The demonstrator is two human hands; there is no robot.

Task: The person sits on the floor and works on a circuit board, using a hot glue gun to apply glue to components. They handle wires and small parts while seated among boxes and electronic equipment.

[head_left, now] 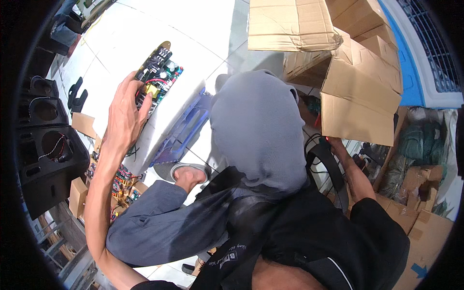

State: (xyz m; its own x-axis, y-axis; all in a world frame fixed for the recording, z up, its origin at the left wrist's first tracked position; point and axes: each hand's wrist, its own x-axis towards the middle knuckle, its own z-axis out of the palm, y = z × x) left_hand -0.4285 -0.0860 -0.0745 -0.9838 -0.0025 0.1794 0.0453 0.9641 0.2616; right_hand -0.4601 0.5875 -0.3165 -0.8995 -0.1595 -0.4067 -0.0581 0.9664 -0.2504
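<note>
Visibly, left fingers (129,83) clamped on knobbly, oblong circuit board (159,73); right fingers (334,142): cannot tell.

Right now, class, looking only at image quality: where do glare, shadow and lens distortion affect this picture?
Head view: glare bleaches the white tiled floor at upper left; head view: shadow darkens the inside of the open cardboard box; head view: a curved black rim frames the fisheye image; head view: the circuit board in the left hand is legible, its tiniest parts unclear.
</note>
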